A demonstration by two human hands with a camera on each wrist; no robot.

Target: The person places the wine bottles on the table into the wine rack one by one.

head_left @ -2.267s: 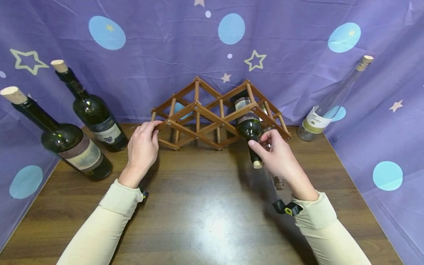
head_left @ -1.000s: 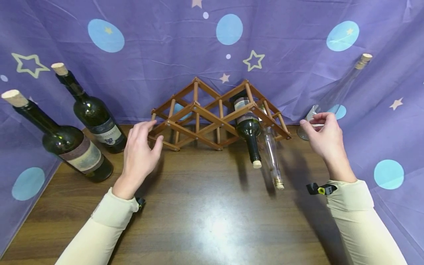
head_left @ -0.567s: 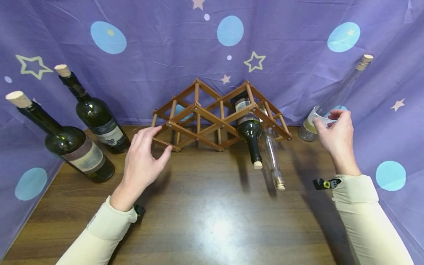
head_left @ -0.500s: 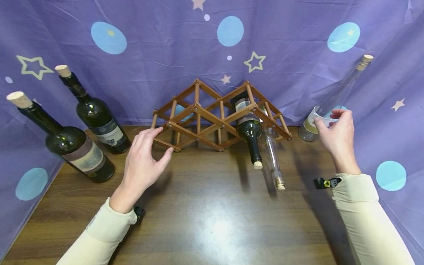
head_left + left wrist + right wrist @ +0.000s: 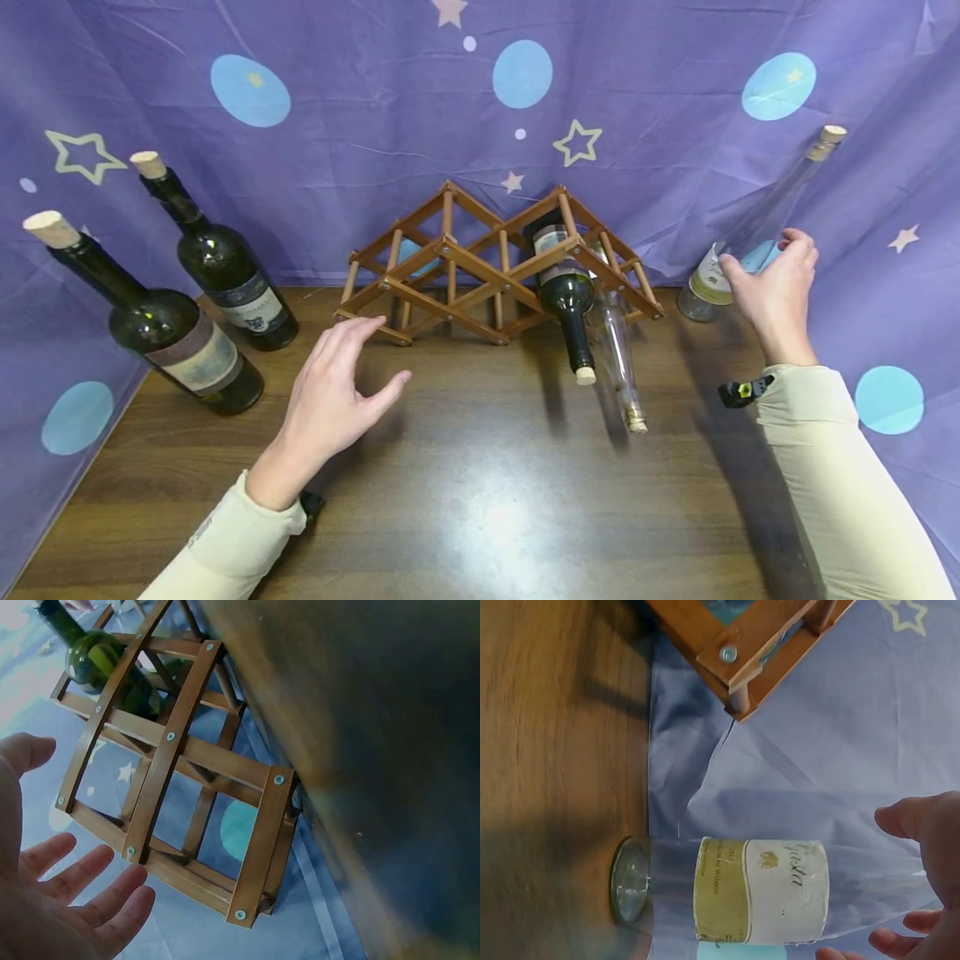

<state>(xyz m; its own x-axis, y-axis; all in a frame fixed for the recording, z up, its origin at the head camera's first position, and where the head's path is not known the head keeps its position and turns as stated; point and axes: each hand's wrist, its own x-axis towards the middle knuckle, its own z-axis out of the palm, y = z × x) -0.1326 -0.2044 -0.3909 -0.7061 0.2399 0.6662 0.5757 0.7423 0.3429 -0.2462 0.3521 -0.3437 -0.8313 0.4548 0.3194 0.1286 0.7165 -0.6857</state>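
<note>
My right hand (image 5: 776, 292) is at the clear glass bottle (image 5: 708, 287) standing corked at the right. In the right wrist view its thumb (image 5: 904, 817) and fingers are spread to either side of the bottle's upper body, above the label (image 5: 780, 891). The left hand (image 5: 330, 396) hovers with spread fingers in front of the left end of the wooden wine rack (image 5: 450, 250), holding nothing. In the rack's right part lie a dark green bottle (image 5: 567, 300) and a second clear bottle (image 5: 617, 350), their corked necks pointing toward me.
Two corked dark green bottles stand at the left, one nearer (image 5: 187, 350) and one farther back (image 5: 240, 287). A purple curtain (image 5: 360, 100) with stars and dots hangs close behind the rack. Everything stands on a brown wooden table (image 5: 450, 467).
My right hand has left the dark green bottle in the rack and moved right to the standing clear bottle. The left hand has come off the rack's left end, toward me, its fingers spreading.
</note>
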